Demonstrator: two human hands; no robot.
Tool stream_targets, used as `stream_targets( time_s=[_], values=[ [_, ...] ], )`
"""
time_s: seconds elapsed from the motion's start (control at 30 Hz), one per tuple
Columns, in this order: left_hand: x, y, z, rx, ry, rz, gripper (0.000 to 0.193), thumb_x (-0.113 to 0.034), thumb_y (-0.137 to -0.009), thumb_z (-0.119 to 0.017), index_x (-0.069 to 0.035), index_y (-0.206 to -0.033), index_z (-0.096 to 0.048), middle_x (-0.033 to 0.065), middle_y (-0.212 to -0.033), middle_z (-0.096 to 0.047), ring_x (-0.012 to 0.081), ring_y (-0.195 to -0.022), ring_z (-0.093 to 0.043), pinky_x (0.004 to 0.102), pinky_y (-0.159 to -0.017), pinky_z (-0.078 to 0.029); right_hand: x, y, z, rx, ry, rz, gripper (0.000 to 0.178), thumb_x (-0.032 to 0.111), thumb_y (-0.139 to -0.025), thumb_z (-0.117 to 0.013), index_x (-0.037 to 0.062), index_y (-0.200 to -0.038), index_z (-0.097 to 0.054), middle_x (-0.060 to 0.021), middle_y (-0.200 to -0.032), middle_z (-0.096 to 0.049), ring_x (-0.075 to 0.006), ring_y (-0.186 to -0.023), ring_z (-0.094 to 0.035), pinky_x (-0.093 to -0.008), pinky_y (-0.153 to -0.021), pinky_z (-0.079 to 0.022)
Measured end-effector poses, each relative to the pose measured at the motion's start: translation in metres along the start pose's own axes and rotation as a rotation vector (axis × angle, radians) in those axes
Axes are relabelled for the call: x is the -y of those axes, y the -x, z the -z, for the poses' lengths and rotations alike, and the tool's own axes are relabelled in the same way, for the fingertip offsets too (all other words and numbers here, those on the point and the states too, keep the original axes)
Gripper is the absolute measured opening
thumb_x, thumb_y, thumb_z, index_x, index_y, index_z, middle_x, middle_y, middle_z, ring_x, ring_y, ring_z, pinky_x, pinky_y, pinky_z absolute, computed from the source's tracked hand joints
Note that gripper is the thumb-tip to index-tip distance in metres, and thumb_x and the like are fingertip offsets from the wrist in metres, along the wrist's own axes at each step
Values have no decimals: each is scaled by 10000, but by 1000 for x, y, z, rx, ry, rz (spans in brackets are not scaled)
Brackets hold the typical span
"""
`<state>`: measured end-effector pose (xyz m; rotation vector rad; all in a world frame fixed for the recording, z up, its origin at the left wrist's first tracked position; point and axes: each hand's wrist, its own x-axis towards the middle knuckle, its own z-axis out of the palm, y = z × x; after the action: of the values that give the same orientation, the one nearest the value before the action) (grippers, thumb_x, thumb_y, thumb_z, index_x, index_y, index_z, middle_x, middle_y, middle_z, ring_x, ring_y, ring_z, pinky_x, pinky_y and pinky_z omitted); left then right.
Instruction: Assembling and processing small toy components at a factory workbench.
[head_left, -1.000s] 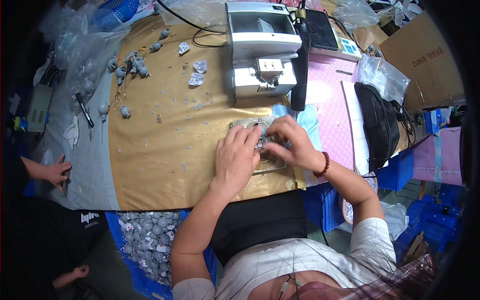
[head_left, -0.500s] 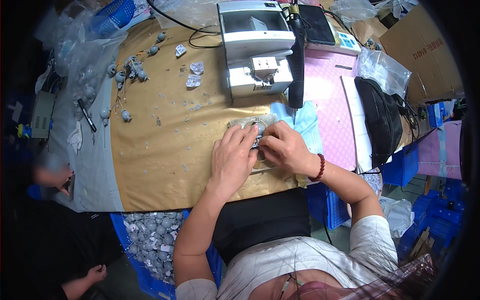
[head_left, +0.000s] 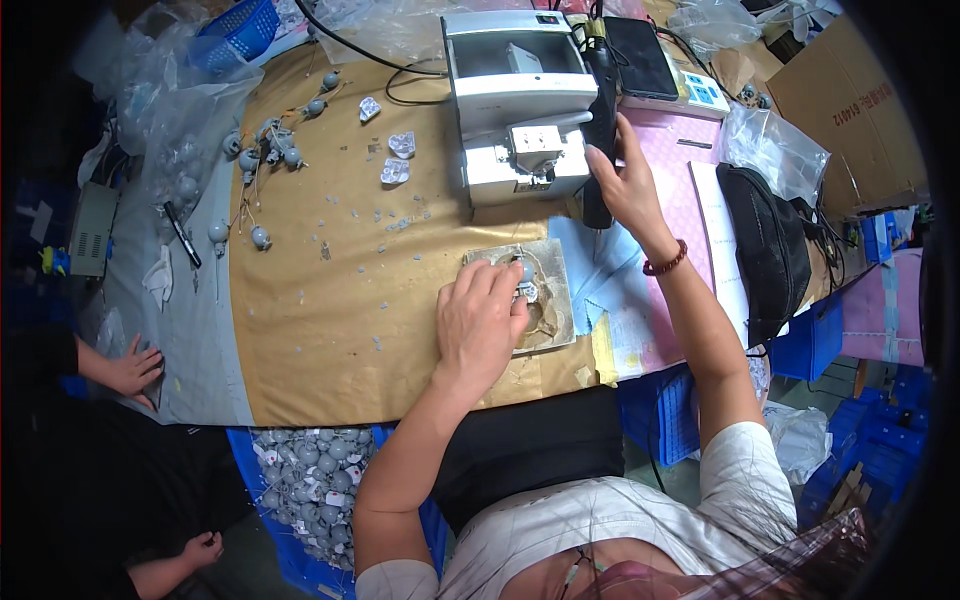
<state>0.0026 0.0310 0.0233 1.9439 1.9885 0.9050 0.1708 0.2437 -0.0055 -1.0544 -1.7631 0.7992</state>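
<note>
My left hand (head_left: 474, 330) rests over a square mould-like fixture (head_left: 558, 315), its fingertips pressing on a small grey ball-shaped part (head_left: 526, 270) seated in the hollow. Below the ball, the part's pale inner pieces show beside my thumb; my fingers hide some of it. My right hand (head_left: 632, 190) is closed on a black electric screwdriver (head_left: 599, 130), thumb across its body. The screwdriver stands upright, tip down, against the right side of a silver screw feeder (head_left: 525, 100).
Clear plastic pieces (head_left: 400, 145) and wired grey balls (head_left: 270, 140) lie at the far left among small scraps. A blue crate (head_left: 290, 560) of grey balls stands below the table. At right are a black pouch (head_left: 755, 250) and a carton (head_left: 850, 110). Another person's hand (head_left: 135, 371) rests at the left edge.
My right hand has left the fixture and moved up and right onto the screwdriver. My left hand has stayed on the grey part. The other person's hand now lies spread on the table.
</note>
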Motion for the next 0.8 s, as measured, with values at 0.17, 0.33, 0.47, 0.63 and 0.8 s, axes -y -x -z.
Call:
stream_targets(
  time_s=[0.17,0.33,0.47,0.63,0.8],
  values=[
    [3,0,-5,-26,20,-1,346,-95,-770,-736,-71,-1109,-666,130,-1066,-655,332,-1112,-599,443,-888,-485,13,-10,3,-7,-227,-79,598,82,-900,-731,-7,-1398,-412,-77,-1070,-629,-136,-938,-613,-258,-792,-513],
    [6,3,-6,-54,104,20,349,-66,-761,-735,-49,-1101,-660,148,-1058,-649,348,-1086,-601,438,-899,-500,105,-11,24,-105,-487,305,545,-37,-853,-743,-11,-1311,-447,-39,-897,-664,-121,-730,-645,-262,-686,-543],
    [4,-1,-6,-54,136,12,350,-60,-761,-735,-38,-1103,-663,154,-1061,-651,354,-1066,-603,433,-897,-503,135,-32,16,139,-746,373,524,-89,-918,-582,-17,-1395,-377,-114,-886,-607,-193,-722,-618,-357,-715,-531],
    [9,2,-11,-49,140,34,355,-56,-760,-735,-34,-1107,-667,156,-1073,-656,353,-1045,-606,430,-888,-505,145,-41,-42,144,-663,44,215,16,-881,-714,25,-1026,-555,-10,-689,-633,-78,-554,-591,-243,-508,-485],
    [10,3,-12,-93,129,-14,327,-68,-756,-727,-75,-1076,-658,101,-1043,-638,307,-1035,-601,431,-840,-498,133,-78,-46,156,-299,143,347,57,-815,-766,-22,-1062,-537,-58,-820,-673,-123,-683,-663,-275,-596,-533]
  ],
)
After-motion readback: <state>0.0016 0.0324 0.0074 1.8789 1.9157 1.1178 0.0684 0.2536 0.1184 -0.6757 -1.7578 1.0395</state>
